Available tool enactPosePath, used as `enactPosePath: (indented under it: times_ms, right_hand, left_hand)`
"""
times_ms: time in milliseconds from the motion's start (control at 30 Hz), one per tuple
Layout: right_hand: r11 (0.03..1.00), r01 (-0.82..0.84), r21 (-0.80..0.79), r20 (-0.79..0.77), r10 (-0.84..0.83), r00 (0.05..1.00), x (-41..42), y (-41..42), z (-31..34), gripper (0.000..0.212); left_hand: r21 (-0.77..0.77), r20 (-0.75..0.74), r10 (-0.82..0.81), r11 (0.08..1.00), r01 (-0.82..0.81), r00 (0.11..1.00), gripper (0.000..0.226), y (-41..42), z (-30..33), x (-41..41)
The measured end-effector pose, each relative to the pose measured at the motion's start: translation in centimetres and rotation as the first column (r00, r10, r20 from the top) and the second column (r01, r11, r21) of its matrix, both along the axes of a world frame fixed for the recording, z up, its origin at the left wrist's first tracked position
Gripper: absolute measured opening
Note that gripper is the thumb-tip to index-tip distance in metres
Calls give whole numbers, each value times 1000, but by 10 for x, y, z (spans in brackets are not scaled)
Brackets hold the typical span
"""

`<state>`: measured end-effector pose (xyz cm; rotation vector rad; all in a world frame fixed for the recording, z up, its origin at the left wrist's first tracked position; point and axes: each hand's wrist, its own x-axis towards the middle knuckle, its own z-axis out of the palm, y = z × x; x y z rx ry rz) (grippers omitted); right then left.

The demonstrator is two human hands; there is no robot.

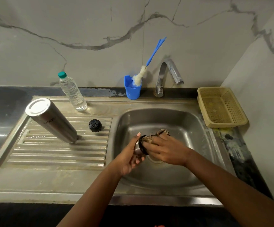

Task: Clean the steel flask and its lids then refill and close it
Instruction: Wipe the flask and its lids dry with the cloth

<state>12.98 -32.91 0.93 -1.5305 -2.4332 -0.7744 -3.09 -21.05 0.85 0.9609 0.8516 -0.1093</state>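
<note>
Over the sink (pixel 190 122), the left hand (pixel 131 157) grips the outer lid (pixel 142 145) steady while the right hand (pixel 165 149) pinches a fibre scrubber (pixel 161 132) into it. Left of the sink, the steel flask (pixel 51 120) stands inverted, likely draining, the black inner lid (pixel 95 125) beside it.

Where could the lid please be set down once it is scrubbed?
Free: the drainboard ribs in front of the flask and black cap, and the flat strip nearer the front edge. The basket looks free. Crowded: the back ledge with bottle, blue cup and tap.
</note>
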Motion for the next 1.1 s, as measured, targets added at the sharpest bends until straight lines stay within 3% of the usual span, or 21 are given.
enactPosePath:
  times_ms: [133, 200, 267, 300, 367, 400, 433, 467, 500, 567, 600, 633, 700, 767, 833, 900, 933, 967, 1000, 1033, 1100]
  right_hand:
    - [972, 226, -64, -277, -235, 932, -27, -4, -17, 20]
    - [908, 342, -244, -470, -419, 777, -44, -2, -28, 31]
    - [827, 309, -470, -708, -562, 427, -57, 0, -27, 29]
    - [808, 181, -560, -804, -583, 117, -62, 1, -19, 26]
    - [822, -128, -555, -663, -530, -529, -67, 3, -9, 30]
    - [833, -186, -522, -558, -498, -664, -68, 4, -11, 34]
    - [827, -209, -522, -535, -508, -675, -69, 5, -15, 35]
    - [820, -190, -541, -598, -533, -599, -72, 6, -17, 36]
    - [819, -120, -562, -715, -553, -428, -76, 8, -21, 36]
    - [877, 119, -466, -852, -481, 210, -78, 9, -31, 38]
    - [910, 217, -354, -718, -413, 560, -75, 10, -35, 38]
    - [936, 268, -227, -475, -347, 809, -71, 10, -36, 38]
    - [971, 233, -58, -110, -238, 965, -64, 14, -34, 31]
    - [963, 265, -47, -120, -269, 956, -68, 19, -30, 30]
    - [907, 366, -209, -359, -419, 834, -83, 25, -27, 32]
    - [811, 258, -526, -650, -578, 493, -95, 30, -20, 33]
    - [783, 90, -615, -757, -619, 210, -97, 30, -13, 33]
    - [760, -58, -647, -755, -650, -88, -98, 29, -6, 35]
    - [741, -153, -654, -684, -665, -299, -100, 28, 1, 38]
    - [730, -187, -657, -634, -670, -387, -101, 28, 4, 39]
    - [724, -152, -673, -609, -660, -440, -106, 28, 5, 42]
  left_hand:
    - [190, -48, -40, 981, 49, 998, 65, 7, 2, 2]
    - [290, -5, -25, 957, 25, 1000, 63, 9, 1, 2]
    - [354, 56, -9, 935, -12, 998, 64, 9, -4, -1]
    - [378, 85, -4, 925, -29, 996, 63, 9, -6, -3]
    - [403, 145, 2, 913, -61, 989, 61, 10, -11, -10]
    - [406, 168, 7, 911, -76, 986, 61, 11, -13, -13]
    - [410, 181, 19, 908, -93, 983, 62, 11, -14, -17]
    - [415, 182, 37, 903, -111, 983, 63, 12, -15, -19]
    - [412, 172, 57, 903, -124, 984, 63, 13, -16, -22]
    - [383, 115, 90, 915, -128, 989, 60, 16, -17, -25]
    - [355, 66, 94, 928, -111, 993, 60, 17, -17, -27]
    - [309, 10, 89, 947, -88, 996, 62, 16, -17, -28]
    - [180, -57, 93, 980, -81, 994, 66, 13, -15, -30]
    - [141, -72, 113, 985, -102, 991, 67, 12, -14, -33]
    - [233, -51, 122, 967, -107, 991, 62, 16, -14, -37]
    - [342, 21, 123, 932, -123, 992, 53, 20, -13, -43]
    - [386, 73, 113, 913, -132, 991, 50, 23, -13, -47]
    - [421, 121, 93, 897, -136, 988, 49, 25, -12, -52]
    - [459, 157, 61, 879, -127, 986, 49, 29, -12, -59]
    - [517, 171, 23, 849, -110, 985, 49, 35, -12, -67]
    - [717, 111, -23, 694, -64, 993, 49, 56, -20, -85]
